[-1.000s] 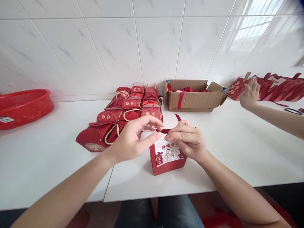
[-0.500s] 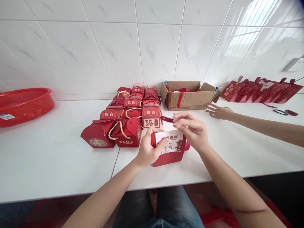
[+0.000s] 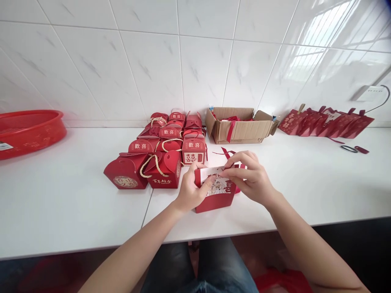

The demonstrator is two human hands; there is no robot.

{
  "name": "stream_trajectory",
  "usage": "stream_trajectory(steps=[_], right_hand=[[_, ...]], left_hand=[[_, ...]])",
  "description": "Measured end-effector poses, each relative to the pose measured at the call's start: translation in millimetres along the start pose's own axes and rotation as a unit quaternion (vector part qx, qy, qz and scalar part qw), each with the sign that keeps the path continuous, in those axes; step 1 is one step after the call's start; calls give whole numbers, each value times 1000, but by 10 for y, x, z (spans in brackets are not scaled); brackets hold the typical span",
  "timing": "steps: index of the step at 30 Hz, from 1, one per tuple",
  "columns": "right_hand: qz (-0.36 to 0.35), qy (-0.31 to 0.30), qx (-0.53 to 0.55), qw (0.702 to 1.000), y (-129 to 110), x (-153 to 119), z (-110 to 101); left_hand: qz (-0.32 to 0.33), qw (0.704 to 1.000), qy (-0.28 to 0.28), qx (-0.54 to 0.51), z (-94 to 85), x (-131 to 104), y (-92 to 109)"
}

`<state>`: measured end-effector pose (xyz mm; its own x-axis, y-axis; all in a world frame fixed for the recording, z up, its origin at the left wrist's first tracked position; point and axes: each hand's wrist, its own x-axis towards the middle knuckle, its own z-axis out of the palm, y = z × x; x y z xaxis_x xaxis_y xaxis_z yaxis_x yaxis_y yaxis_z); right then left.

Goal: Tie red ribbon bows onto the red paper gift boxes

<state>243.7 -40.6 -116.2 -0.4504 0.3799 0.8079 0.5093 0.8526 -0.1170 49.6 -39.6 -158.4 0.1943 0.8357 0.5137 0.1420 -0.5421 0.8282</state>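
Note:
In front of me a red gift box with a white printed panel stands near the table's front edge, tilted slightly. My left hand is closed around its left side, thumb on the panel. At the top edge, my right hand pinches a thin dark red ribbon close to the small hole in the panel. Whether the ribbon passes through that hole is hidden by the fingers. Part of a brighter pink-red ribbon shows behind the box's right side.
Several red gift boxes, some with rope handles, stand in rows to the left. Behind is a cardboard carton with red ribbons. Red bags lean at the right, near a black ring. A red basin stands far left.
My right hand has lowered the dark red ribbon from above the box to its top edge. Another person's hand beside the carton has left the view. The box stays in my left hand.

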Motion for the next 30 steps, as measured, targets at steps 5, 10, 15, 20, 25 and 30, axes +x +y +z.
stream_trajectory(steps=[5,10,15,20,25,30], right_hand=[[-39,-55,-94,993,-83,88,-79],[-54,-148,-148,976,-175,243,-156],[-43,-192,-143,970,-215,343,-182],[-19,-184,-120,975,-200,326,-155],[17,-159,-69,985,-170,305,-117],[54,-141,-35,988,-176,292,-130]], left_hand=[[-5,1000,-3,-26,13,-9,22],[2,1000,-9,-26,13,-11,3],[26,1000,7,-12,10,-13,-18],[30,999,8,9,7,-21,-20],[33,999,1,6,-4,-37,-26],[109,994,10,15,-22,-81,-24]])
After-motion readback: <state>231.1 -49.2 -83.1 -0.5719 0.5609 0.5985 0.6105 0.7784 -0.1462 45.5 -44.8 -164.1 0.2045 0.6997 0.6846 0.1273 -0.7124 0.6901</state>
